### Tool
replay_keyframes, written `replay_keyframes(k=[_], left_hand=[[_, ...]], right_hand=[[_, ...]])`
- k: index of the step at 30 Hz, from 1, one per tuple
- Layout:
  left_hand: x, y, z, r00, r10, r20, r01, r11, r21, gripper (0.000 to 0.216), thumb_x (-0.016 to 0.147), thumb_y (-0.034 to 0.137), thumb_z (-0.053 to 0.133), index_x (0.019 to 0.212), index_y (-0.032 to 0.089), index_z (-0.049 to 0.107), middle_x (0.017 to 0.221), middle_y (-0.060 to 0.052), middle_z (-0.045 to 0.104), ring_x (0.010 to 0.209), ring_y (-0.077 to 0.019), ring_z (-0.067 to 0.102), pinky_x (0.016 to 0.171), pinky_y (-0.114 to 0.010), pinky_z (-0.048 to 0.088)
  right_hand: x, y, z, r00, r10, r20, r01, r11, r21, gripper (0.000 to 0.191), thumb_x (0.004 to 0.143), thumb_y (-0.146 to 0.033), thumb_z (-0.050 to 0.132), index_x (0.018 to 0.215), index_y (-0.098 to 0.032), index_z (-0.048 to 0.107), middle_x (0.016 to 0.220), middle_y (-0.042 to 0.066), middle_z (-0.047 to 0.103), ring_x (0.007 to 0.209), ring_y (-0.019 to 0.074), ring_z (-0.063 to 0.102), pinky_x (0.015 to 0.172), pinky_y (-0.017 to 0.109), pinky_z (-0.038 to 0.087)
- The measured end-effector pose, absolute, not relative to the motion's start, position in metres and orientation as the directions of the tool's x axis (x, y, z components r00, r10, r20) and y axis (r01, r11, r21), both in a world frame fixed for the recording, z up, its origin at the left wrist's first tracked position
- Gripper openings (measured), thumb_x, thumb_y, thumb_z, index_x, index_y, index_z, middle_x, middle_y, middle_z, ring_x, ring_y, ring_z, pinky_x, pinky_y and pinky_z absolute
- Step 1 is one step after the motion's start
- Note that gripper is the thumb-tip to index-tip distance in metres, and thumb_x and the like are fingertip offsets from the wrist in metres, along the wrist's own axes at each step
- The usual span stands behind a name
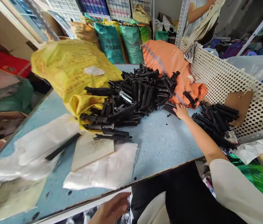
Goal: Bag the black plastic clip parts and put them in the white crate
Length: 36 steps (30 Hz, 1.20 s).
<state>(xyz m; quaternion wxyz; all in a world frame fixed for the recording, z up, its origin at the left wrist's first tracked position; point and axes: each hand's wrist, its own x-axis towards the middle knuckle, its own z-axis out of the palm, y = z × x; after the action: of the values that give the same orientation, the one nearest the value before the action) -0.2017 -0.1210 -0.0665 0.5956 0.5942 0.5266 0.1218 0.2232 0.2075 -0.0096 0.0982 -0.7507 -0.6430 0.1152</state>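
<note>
A large heap of black plastic parts (140, 93), long and narrow with clip-like ends, lies on the blue table. At the heap's right edge, my right hand (181, 111) has its fingers closed on a small bunch of these black plastic parts (170, 109). My left hand (113, 207) is low, in front of the table edge and above a box of shiny clear packets (80, 217). It is slightly blurred, its fingers stretched out with nothing visible in them. Several black parts (113, 136) lie apart from the heap at its near left.
A yellow sack (75, 68) and an orange sack (166, 57) flank the heap. White plastic bags (103, 168) and a board (93, 151) lie at front left. At right stands a perforated white basket (257, 102) beside more black parts (215, 119). Another person (196, 14) is behind.
</note>
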Motion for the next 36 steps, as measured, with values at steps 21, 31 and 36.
replay_keyframes(k=[21, 31, 36], left_hand=[[0.006, 0.016, -0.022, 0.021, 0.972, -0.233, -0.416, 0.221, 0.882, 0.051, 0.084, 0.053, 0.069, 0.113, 0.014, 0.053, 0.101, -0.007, 0.063, 0.083, -0.0145, 0.064, 0.074, -0.027, 0.055], [-0.025, -0.034, -0.022, 0.228, 0.967, -0.113, 0.007, 0.115, 0.993, 0.062, 0.099, 0.06, 0.045, 0.141, 0.015, 0.037, 0.101, -0.009, 0.064, 0.075, -0.0146, 0.065, 0.068, -0.029, 0.055], [-0.034, -0.039, -0.023, 0.044, 0.994, 0.105, 0.468, -0.113, 0.876, 0.076, 0.099, 0.057, 0.044, 0.159, 0.015, 0.02, 0.142, -0.024, 0.051, 0.111, -0.0293, 0.066, 0.09, -0.042, 0.056]], right_hand=[[0.164, 0.0, -0.003, -0.407, 0.872, 0.271, 0.659, 0.486, -0.574, 0.037, 0.096, -0.042, 0.041, 0.117, -0.023, 0.064, 0.122, 0.008, 0.066, 0.111, 0.013, 0.06, 0.1, 0.029, 0.05], [0.149, 0.04, 0.024, -0.433, 0.902, 0.009, 0.634, 0.312, -0.707, 0.047, 0.095, -0.057, 0.036, 0.086, -0.016, 0.057, 0.087, 0.004, 0.06, 0.082, 0.0071, 0.048, 0.077, 0.021, 0.037], [0.125, 0.041, 0.006, -0.508, 0.714, -0.481, 0.3, -0.377, -0.876, 0.058, 0.09, -0.07, 0.025, 0.071, -0.018, 0.04, 0.056, -0.005, 0.033, 0.05, 0.0027, 0.025, 0.052, 0.021, 0.026]])
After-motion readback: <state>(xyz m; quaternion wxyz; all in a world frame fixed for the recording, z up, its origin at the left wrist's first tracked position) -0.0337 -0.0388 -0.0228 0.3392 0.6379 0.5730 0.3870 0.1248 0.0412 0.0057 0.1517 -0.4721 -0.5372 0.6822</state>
